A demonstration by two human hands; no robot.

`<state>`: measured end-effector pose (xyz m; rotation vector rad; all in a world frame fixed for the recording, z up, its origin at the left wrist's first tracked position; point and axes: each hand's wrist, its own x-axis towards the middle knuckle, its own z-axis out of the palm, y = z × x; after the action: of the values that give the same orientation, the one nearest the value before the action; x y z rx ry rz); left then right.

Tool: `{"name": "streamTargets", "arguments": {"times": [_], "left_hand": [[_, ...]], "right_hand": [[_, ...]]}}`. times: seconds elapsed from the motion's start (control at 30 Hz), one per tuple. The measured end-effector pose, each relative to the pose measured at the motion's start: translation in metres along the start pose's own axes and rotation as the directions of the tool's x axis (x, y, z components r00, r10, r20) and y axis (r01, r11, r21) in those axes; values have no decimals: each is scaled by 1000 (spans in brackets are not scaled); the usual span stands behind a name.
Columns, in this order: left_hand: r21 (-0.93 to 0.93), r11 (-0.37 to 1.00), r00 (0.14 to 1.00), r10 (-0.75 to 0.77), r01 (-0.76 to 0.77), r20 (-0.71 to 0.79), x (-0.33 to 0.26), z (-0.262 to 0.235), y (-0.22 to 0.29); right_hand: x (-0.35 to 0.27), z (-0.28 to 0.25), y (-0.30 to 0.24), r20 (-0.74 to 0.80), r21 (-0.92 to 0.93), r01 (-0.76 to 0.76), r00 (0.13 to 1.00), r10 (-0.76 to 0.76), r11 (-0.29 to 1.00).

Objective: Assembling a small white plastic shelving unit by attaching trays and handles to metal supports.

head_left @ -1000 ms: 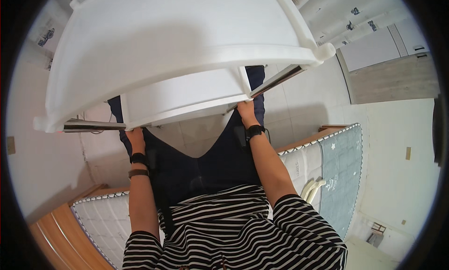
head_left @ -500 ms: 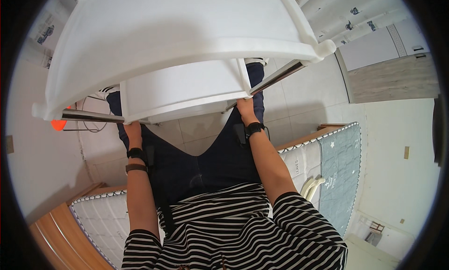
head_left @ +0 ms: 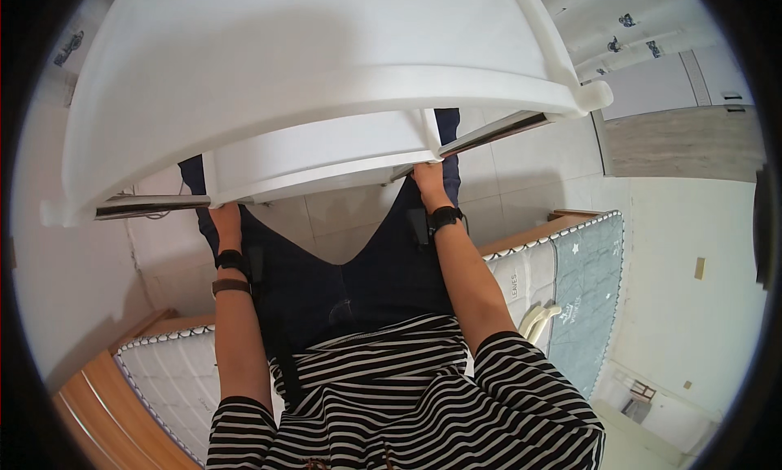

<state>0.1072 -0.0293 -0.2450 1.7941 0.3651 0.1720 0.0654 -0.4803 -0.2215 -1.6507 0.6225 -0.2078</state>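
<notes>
A white shelf rack [head_left: 301, 59] stands directly before the seated person, its upper shelf spreading over the far part of the scene and its smaller lower tier [head_left: 322, 148] above and between the knees. A chrome post [head_left: 155, 206] joins the tiers at left, another at right. The left hand [head_left: 226, 221] and right hand [head_left: 429, 181] each grasp a near corner of the lower tier; most fingers are hidden. Both arms reach forward, the left nearly straight, the right slanting inward. Black straps circle both wrists, with a brown band [head_left: 231, 287] nearer the left elbow.

On the right, the grey and blue-green bedding [head_left: 582, 283] carries pale printed lettering and stars. Farther right is a wood-grain cabinet [head_left: 684, 144], beneath a patterned curtain [head_left: 627, 30].

Compared with half a second ago, the upper shelf looms larger and wider, and an orange object and the striped footwear have gone from sight.
</notes>
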Motion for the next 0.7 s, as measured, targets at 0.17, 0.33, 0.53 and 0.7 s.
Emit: {"name": "streamTargets", "arguments": {"times": [0.17,0.33,0.53,0.7], "left_hand": [[24,997,997,-74,74,15,6,3,13],[-93,979,983,-184,181,-24,5,7,23],[-130,937,946,-320,325,59,14,3,20],[392,911,983,65,-130,174,53,-89,-44]], "right_hand": [[5,1,-12,-34,-143,25,999,-31,989],[5,2,-26,0,-230,-80,997,82,970],[-19,0,-38,65,-248,301,954,-294,921],[-27,37,-44,164,-179,241,963,-212,954]]}}
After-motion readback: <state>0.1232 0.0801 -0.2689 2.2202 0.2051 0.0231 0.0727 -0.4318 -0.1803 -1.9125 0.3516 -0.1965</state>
